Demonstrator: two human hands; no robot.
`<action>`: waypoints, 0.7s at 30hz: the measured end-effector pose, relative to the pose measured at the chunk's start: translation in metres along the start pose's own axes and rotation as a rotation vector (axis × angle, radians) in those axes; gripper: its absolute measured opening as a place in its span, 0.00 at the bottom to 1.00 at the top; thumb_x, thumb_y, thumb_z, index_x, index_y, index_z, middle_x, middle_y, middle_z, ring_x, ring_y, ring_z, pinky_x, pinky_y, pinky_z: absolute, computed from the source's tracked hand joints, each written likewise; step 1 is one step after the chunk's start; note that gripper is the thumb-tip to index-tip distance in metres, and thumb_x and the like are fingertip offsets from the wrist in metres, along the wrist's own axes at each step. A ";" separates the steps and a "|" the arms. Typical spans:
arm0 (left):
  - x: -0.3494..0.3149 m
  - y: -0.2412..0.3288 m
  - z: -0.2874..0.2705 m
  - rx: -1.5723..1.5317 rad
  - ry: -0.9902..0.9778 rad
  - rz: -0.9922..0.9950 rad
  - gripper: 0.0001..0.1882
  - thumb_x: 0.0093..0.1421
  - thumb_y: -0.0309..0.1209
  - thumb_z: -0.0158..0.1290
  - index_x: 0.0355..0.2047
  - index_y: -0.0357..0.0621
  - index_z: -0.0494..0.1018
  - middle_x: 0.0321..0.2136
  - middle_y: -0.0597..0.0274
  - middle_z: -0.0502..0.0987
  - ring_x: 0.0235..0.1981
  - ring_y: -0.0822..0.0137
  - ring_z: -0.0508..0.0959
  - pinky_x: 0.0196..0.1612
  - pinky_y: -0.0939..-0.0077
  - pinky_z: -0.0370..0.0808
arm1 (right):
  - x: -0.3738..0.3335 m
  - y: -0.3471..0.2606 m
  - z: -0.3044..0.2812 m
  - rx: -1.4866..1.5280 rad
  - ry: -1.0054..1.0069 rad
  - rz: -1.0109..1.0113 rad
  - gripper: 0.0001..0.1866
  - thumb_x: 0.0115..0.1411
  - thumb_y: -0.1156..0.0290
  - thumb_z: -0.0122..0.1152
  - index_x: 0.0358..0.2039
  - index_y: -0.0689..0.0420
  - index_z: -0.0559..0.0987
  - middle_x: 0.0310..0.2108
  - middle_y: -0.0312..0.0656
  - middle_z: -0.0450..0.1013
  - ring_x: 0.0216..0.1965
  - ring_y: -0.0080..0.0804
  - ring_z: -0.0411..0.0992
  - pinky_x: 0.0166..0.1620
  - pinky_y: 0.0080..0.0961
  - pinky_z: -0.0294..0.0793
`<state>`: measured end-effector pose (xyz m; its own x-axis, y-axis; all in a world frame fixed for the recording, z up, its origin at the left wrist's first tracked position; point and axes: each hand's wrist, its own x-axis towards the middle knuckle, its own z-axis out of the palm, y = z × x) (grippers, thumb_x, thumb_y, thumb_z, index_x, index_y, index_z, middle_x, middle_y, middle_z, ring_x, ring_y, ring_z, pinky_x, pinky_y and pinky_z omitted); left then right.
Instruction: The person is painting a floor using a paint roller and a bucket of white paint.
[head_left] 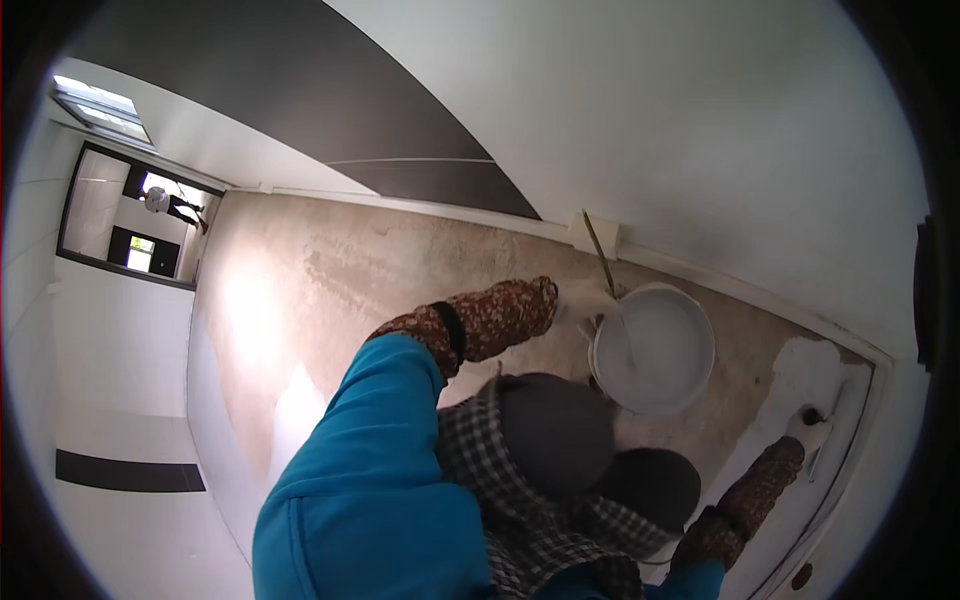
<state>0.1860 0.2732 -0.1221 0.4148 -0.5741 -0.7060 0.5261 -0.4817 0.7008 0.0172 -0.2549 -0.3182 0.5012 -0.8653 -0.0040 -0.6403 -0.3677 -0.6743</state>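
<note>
A round white bucket (597,362) of pale grey-white paste stands on the floor in front of my knees. My left hand (583,306), in a pale glove, is closed at the bucket's left rim. Beside its fingers, a thin stick (597,243) leans up out of the paste. Far to the right, my right hand (810,432) is closed around a flat trowel (815,462) with a dark round end. The trowel is low over a fresh white coat on the floor near the wall; whether it touches is unclear.
Bare brownish floor (340,250) stretches left, with a white-coated strip (790,385) at the right. A pale baseboard (700,270) runs along the wall, which has a dark grey panel (400,110). Far left, another person (170,203) stands beyond a doorway.
</note>
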 end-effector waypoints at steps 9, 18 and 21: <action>-0.019 0.021 0.044 0.142 -0.173 -0.117 0.36 0.61 0.29 0.51 0.67 0.40 0.51 0.59 0.53 0.65 0.56 0.60 0.70 0.55 0.61 0.74 | -0.026 0.003 -0.040 -0.364 0.200 -0.083 0.12 0.56 0.63 0.57 0.28 0.60 0.76 0.31 0.52 0.75 0.33 0.51 0.75 0.36 0.40 0.72; -0.060 -0.018 0.083 -0.074 -0.249 -0.136 0.40 0.58 0.21 0.50 0.68 0.41 0.45 0.61 0.48 0.62 0.57 0.55 0.71 0.57 0.55 0.75 | -0.110 -0.032 -0.048 0.999 0.078 0.919 0.24 0.52 0.72 0.65 0.48 0.65 0.69 0.36 0.54 0.77 0.43 0.46 0.78 0.41 0.37 0.77; -0.066 -0.029 0.059 -0.081 -0.307 -0.090 0.39 0.58 0.20 0.49 0.68 0.42 0.45 0.60 0.48 0.62 0.56 0.57 0.72 0.56 0.54 0.75 | -0.142 -0.052 -0.016 -0.011 -0.018 0.447 0.26 0.51 0.70 0.66 0.49 0.64 0.68 0.36 0.53 0.77 0.43 0.45 0.78 0.43 0.38 0.77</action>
<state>0.0992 0.2858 -0.0893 0.1274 -0.7099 -0.6926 0.6129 -0.4927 0.6177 -0.0306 -0.1182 -0.2709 0.1837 -0.9339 -0.3067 -0.8026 0.0377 -0.5953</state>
